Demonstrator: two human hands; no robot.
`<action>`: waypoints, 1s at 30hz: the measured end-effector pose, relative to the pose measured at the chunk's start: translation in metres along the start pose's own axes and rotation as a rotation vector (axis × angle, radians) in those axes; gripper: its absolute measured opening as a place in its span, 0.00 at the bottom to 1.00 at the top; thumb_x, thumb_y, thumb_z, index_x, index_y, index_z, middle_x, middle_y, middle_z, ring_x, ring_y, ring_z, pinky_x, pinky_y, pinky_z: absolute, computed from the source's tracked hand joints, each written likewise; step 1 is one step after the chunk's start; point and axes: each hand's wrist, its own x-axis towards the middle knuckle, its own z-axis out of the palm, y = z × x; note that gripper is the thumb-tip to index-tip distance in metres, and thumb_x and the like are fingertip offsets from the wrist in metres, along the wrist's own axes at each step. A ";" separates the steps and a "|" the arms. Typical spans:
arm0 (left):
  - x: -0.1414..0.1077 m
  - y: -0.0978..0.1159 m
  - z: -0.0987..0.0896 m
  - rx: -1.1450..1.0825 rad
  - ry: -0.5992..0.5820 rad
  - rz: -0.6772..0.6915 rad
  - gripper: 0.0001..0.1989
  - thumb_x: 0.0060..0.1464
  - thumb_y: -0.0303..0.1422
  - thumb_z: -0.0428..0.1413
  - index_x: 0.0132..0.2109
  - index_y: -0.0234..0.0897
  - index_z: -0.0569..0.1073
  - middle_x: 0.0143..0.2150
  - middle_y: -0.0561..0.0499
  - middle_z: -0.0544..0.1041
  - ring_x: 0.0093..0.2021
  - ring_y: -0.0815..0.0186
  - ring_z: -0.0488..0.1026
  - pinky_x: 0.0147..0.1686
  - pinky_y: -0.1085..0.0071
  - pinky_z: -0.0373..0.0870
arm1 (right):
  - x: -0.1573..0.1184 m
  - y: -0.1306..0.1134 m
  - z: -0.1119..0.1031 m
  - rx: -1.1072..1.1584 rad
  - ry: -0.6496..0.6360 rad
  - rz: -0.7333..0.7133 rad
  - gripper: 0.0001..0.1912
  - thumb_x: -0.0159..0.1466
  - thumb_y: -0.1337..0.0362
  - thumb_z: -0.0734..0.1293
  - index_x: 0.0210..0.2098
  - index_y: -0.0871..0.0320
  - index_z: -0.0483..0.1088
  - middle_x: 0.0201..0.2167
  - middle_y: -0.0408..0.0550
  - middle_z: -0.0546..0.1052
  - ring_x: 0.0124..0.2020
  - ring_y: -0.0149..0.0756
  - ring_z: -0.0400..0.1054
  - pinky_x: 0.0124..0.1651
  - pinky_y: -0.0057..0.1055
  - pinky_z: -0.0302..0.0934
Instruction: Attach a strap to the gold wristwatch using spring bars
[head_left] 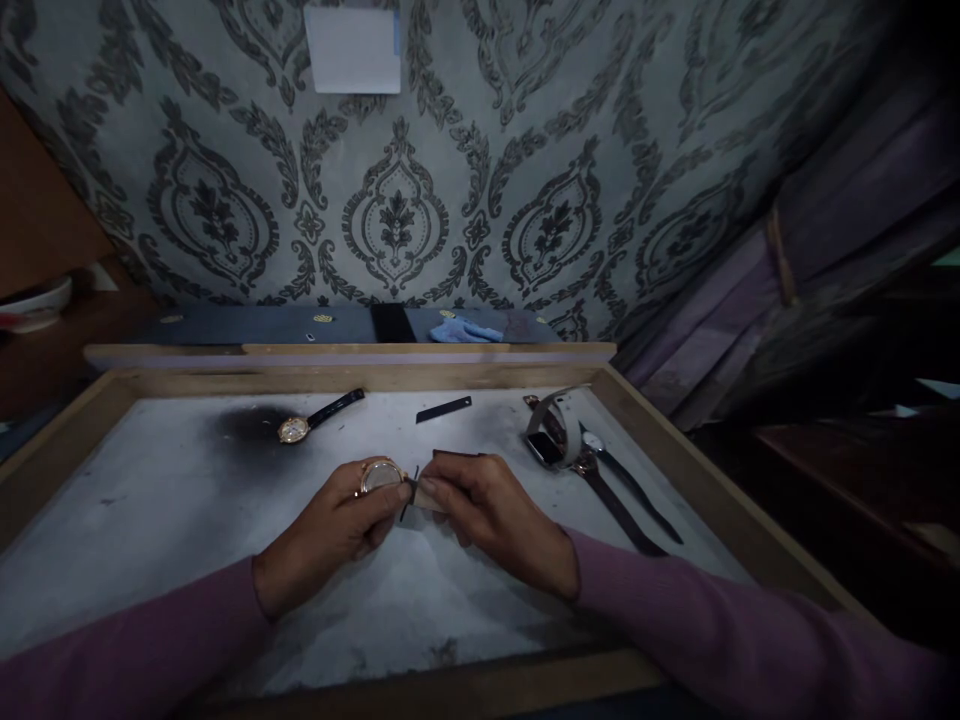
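centre: your left hand (337, 520) has fingers closed round one gold-rimmed watch (382, 478); right hand (502, 520) pinches one pale piece (429, 496), fingertips shut. loose grip could drop either. right: at least two watches (543, 449), overlapping, exact count unclear. left: one watch (294, 430). centre, farther: one black strip (444, 409).

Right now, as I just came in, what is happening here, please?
The person's left hand holds a round gold-rimmed watch, and the right hand pinches a small pale piece close beside it. On the left lies a watch with a black strap, beyond the hands a dark flat strip, and on the right more watches.
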 end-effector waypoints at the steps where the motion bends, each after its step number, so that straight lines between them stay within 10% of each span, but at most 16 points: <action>1: 0.000 0.000 0.000 -0.011 0.002 -0.004 0.17 0.54 0.41 0.52 0.23 0.38 0.60 0.16 0.61 0.57 0.16 0.75 0.50 0.16 0.76 0.47 | 0.000 0.000 0.000 -0.011 -0.002 -0.010 0.13 0.66 0.67 0.59 0.25 0.61 0.66 0.16 0.38 0.66 0.16 0.23 0.59 0.23 0.22 0.52; 30: -0.002 -0.002 0.007 -0.220 0.025 0.012 0.16 0.59 0.39 0.52 0.27 0.37 0.60 0.18 0.60 0.60 0.16 0.77 0.52 0.16 0.78 0.47 | 0.001 0.001 -0.006 -0.142 0.024 -0.162 0.11 0.66 0.67 0.59 0.28 0.61 0.68 0.19 0.39 0.67 0.20 0.25 0.60 0.25 0.22 0.53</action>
